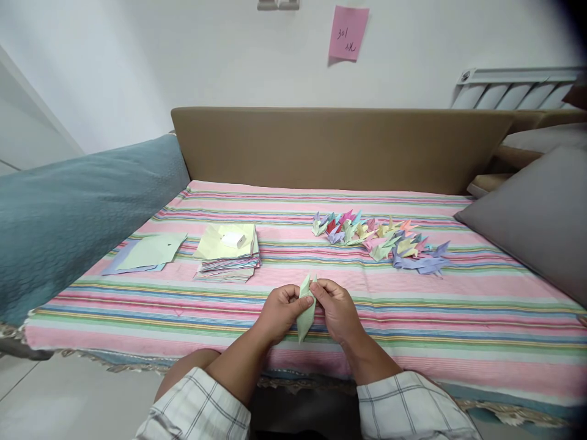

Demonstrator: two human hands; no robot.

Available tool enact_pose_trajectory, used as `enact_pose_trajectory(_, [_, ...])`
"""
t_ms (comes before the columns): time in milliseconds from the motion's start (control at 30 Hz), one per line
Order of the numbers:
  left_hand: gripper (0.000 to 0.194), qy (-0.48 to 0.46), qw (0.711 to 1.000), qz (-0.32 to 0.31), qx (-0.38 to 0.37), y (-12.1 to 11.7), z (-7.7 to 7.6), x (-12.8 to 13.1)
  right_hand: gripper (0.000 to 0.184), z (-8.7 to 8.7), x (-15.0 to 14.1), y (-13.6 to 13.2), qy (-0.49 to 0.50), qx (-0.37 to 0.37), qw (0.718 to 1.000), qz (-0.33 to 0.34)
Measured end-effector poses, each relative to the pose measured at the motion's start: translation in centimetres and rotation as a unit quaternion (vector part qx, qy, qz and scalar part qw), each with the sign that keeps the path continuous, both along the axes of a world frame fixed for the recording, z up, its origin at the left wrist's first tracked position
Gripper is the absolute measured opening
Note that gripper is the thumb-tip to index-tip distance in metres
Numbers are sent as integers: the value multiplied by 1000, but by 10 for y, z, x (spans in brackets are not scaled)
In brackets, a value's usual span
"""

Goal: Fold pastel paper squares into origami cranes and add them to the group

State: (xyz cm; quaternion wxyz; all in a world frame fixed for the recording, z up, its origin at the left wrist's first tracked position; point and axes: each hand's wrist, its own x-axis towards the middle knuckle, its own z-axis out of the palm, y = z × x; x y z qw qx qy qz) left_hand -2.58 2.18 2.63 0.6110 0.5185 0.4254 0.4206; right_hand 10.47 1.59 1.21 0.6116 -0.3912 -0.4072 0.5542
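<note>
A pale green folded paper piece point(306, 308), narrow and pointed at both ends, stands upright between my two hands above the striped bedspread point(413, 318). My left hand point(280, 311) pinches its left side with closed fingers. My right hand point(337, 308) pinches its right side near the top. A stack of coloured paper squares point(228, 260) lies a little beyond my left hand, with a small white block point(233, 239) on top. Beyond my right hand spreads a pile of several finished paper cranes point(380, 239) in mixed colours.
Loose green and blue sheets point(149, 252) lie at the left by a teal blanket point(68, 214). A grey pillow point(541, 220) sits at the right. A tan headboard point(339, 146) runs behind, with a pink note point(348, 32) on the wall.
</note>
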Motion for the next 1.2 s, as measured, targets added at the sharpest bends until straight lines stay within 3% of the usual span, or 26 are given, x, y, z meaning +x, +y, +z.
enact_pose_trajectory(233, [36, 43, 999, -19, 23, -1, -1, -2, 27, 5, 7, -1, -12, -26, 996, 81])
enact_pose_trajectory(500, [25, 138, 984, 50, 102, -3, 4, 2, 25, -1, 1, 1, -8, -17, 1000, 4])
enact_pose_trajectory(667, [26, 150, 982, 34, 111, -3, 5, 4, 24, -4, -3, 0, 21, -22, 999, -36])
enact_pose_trajectory(900, [29, 158, 982, 18, 106, -3, 5, 1, 21, -2, -4, 2, 79, -27, 996, -27])
enact_pose_trajectory(1100, [26, 213, 966, 13, 149, -6, 9, 5, 33, 1, -6, 0, 94, -27, 991, -95])
enact_pose_trajectory(1200, [27, 242, 957, 3, 160, -6, 10, 5, 33, 1, -6, -1, 105, -43, 990, -81])
